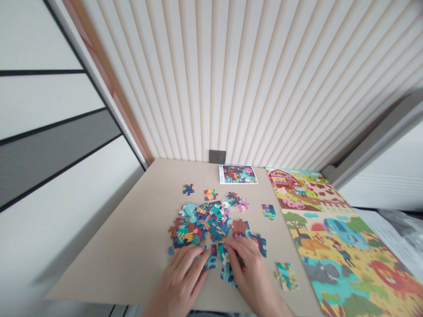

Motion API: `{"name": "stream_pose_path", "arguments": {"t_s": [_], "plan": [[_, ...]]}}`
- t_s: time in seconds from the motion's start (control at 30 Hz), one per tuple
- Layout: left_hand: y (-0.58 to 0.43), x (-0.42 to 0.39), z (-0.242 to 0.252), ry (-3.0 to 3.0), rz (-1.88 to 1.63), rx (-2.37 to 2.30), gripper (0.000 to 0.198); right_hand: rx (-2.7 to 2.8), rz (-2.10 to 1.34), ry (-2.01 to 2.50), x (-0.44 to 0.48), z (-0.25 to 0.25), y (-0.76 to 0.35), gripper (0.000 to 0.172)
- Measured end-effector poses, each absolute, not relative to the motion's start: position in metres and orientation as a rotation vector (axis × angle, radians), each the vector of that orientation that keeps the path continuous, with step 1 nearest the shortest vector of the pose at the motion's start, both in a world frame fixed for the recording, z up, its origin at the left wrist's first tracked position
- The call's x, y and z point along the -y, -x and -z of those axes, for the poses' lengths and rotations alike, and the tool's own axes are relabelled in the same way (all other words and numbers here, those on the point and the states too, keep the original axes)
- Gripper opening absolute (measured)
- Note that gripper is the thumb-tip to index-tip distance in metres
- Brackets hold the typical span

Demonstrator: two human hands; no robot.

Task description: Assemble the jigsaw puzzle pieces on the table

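1. Beige tabletop nearest me: palm down, I see the left hand angled inward, fingers bent; their grip I cannot tell.
2. Right hand leans in opposite, fingers curled against teal jigsaw pieces; grip hidden too.
3. Jigsaw heap spreads beyond the fingertips.
4. Picture card lies behind, near the wall socket.

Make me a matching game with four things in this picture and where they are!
Things:
1. puzzle pieces
2. picture card
3. socket
4. hippo picture

Places:
A. low on the ridged wall
B. to the right of the right hand
C. mostly heaped just beyond the two hands
D. near the far edge of the table

Right pairs: 1-C, 2-D, 3-A, 4-B
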State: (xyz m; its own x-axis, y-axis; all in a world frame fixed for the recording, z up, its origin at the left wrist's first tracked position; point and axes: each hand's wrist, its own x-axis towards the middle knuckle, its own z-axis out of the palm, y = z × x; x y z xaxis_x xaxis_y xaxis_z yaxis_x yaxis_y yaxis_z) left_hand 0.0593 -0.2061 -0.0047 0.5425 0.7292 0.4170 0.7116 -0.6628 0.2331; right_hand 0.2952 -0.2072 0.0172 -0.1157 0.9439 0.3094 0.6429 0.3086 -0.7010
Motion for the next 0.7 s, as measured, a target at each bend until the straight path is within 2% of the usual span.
{"name": "stream_pose_path", "arguments": {"t_s": [0.17, 0.7], "plan": [[-0.0631, 0.2023, -0.0021, -2.728, -0.772, -1.23, 0.031, 1.849, -0.514, 1.438, 0.2078, -0.0162, -0.2938, 0.026], [-0.0651, 0.2, 0.0007, -2.705, -0.8, -1.196, 0.022, 1.871, -0.412, 1.49, 0.2055, -0.018, -0.2906, 0.028]]}}
